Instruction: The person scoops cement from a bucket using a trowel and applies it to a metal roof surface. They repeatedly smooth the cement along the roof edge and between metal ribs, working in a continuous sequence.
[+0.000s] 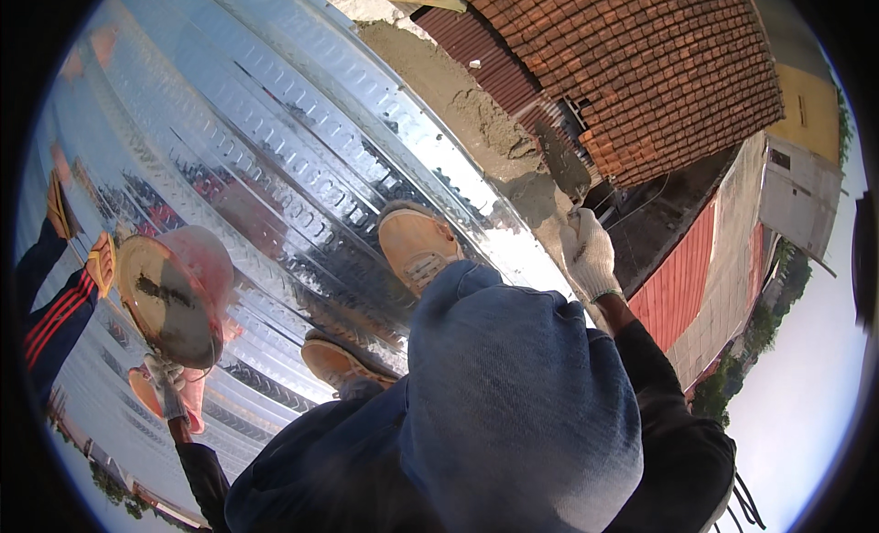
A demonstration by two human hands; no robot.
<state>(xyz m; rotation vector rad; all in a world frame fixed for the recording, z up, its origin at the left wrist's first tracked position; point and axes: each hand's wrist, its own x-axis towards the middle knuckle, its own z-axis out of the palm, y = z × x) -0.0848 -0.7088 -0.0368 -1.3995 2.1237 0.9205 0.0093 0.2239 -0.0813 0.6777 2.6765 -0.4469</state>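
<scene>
My left hand (166, 378), in a pale glove, grips the lower rim of a red bucket (200, 258) with grey residue inside, tilted at the left. My right hand (588, 254), in a white knit glove, is closed around what looks like a trowel (566, 176), its grey blade partly lost against a band of wet mortar (494, 130) along the metal sheet's edge. My two tan shoes (414, 244) stand on the shiny ribbed metal sheeting (275, 112); my denim-covered knee fills the lower middle.
At the far left, another person's feet (99, 263) in sandals, with red-striped dark trousers, stand beside the bucket. Beyond the sheet's edge, lower down, lie a tiled roof (632, 66), rusty and red corrugated roofs (668, 286), and buildings (797, 203). The drop runs along my right.
</scene>
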